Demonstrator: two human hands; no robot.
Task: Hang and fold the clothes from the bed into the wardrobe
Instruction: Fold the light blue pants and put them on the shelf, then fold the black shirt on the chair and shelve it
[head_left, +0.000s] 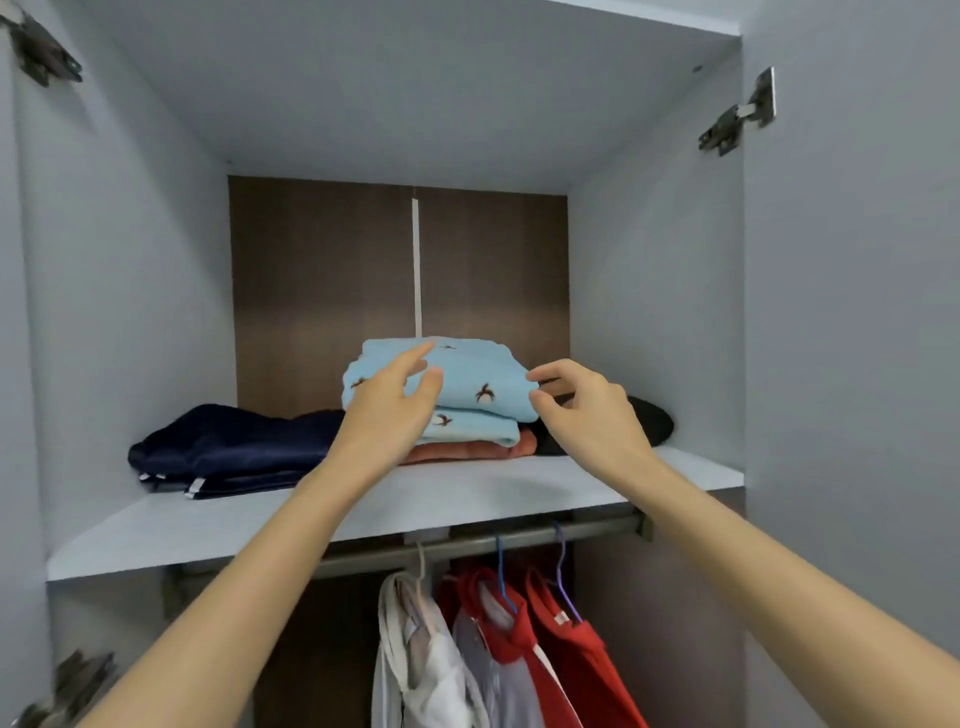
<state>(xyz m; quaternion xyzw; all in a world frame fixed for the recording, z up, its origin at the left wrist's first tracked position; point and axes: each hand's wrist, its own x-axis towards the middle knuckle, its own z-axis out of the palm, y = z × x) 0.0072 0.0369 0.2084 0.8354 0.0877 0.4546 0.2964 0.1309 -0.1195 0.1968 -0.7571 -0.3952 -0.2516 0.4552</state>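
Wardrobe shelf bearing the folded light-blue garment atop an orange one, navy clothes at its 9 o'clock: left hand, fingers straight, and right hand, loosely curled and empty, flank it, so light inward presses, not tugs, should square the stack.

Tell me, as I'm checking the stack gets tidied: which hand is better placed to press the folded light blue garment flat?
Probably the left hand: its fingers lie straight across the front of the light blue garment. The right hand sits at the garment's right edge, fingers curled, grip unclear.
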